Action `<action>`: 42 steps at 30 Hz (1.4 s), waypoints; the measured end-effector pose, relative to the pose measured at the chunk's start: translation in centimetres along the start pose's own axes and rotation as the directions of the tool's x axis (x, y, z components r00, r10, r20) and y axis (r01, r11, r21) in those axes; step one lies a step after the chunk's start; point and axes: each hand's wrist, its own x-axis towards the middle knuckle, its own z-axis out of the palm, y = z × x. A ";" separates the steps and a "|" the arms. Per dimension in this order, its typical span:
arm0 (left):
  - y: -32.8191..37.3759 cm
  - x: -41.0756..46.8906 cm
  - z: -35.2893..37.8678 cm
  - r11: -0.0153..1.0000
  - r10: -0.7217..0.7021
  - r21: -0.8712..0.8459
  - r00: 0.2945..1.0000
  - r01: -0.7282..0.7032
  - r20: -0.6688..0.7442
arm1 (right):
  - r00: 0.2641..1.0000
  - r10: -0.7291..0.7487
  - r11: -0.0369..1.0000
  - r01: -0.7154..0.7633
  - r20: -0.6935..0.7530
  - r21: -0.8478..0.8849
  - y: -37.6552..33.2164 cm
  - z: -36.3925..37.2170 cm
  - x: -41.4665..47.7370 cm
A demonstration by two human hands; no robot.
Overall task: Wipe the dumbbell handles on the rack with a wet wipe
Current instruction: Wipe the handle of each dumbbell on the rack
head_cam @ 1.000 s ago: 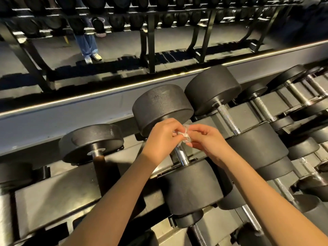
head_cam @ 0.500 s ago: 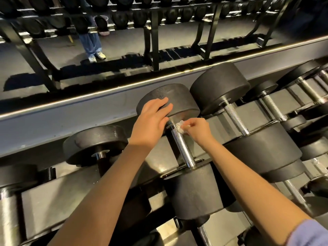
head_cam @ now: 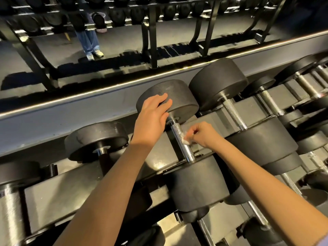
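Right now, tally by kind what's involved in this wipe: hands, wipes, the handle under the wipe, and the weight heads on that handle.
hands: 2, left hand and right hand
wet wipe: 1
handle: 1
weight heads: 2, far head and near head
total: 6

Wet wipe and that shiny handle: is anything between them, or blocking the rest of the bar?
Nothing visible. The right hand pinches the wet wipe against the handle mid-length. The left hand rests on the far weight head, clear of the wipe, and the lower stretch lies bare.
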 end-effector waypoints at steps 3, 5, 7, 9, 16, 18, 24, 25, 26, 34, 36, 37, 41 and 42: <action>0.0 -0.1 0.2 1.000 -0.005 -0.007 1.000 0.004 -0.016 | 0.987 0.034 0.990 -0.012 0.156 -0.139 0.2 -0.7 -1.4; -0.1 -0.1 0.2 1.000 0.002 -0.006 1.000 -0.002 -0.015 | 0.998 0.023 0.996 -0.018 0.055 -0.092 -0.3 -0.5 -1.1; -0.2 -0.1 0.1 1.000 0.006 0.001 1.000 -0.005 -0.015 | 0.998 0.033 0.998 -0.035 -0.049 -0.046 -1.0 -0.3 -0.8; -0.2 -0.1 0.3 1.000 0.008 0.006 1.000 -0.007 -0.021 | 0.999 0.029 0.994 -0.027 0.018 -0.108 -1.3 -0.3 -1.0; 0.9 -0.4 0.2 0.999 -0.025 0.036 1.000 0.025 -0.005 | 0.998 0.025 0.968 -0.011 0.054 -0.251 -1.0 -0.7 -3.1; 1.5 -0.7 -0.1 0.997 -0.057 0.061 0.997 0.053 0.058 | 0.990 -0.007 0.994 -0.008 -0.138 -0.108 -1.1 -0.9 -4.1; 3.8 -3.5 -0.5 0.989 -0.131 -0.047 0.984 0.138 0.117 | 0.879 0.001 0.968 0.120 -0.478 0.222 0.2 -2.0 -9.2; 4.5 -4.3 -0.5 0.986 -0.131 -0.087 0.985 0.141 0.115 | 0.860 0.035 0.951 0.128 -0.508 0.282 0.5 -2.2 -10.1; 5.2 -5.2 -0.4 0.983 -0.122 -0.123 0.985 0.137 0.122 | 0.847 0.068 0.934 0.132 -0.527 0.332 0.8 -2.4 -11.0; 11.1 -12.6 0.6 0.978 0.014 -0.205 0.987 0.019 0.159 | 0.826 0.155 0.844 0.174 -0.542 0.507 4.7 -2.2 -18.3; 12.1 -14.7 0.9 0.979 0.011 -0.205 0.986 0.024 0.165 | 0.835 0.168 0.822 0.175 -0.524 0.541 5.9 -1.7 -19.8; 12.7 -16.0 1.1 0.981 0.005 -0.193 0.986 0.029 0.170 | 0.843 0.176 0.809 0.170 -0.508 0.563 6.6 -1.3 -20.6; 14.2 -21.1 2.7 0.992 -0.034 -0.111 0.986 0.052 0.162 | 0.891 0.193 0.767 0.124 -0.411 0.630 10.1 0.9 -23.5; 14.4 -22.1 3.2 0.994 -0.046 -0.089 0.986 0.061 0.157 | 0.902 0.189 0.771 0.109 -0.388 0.628 11.2 1.6 -24.2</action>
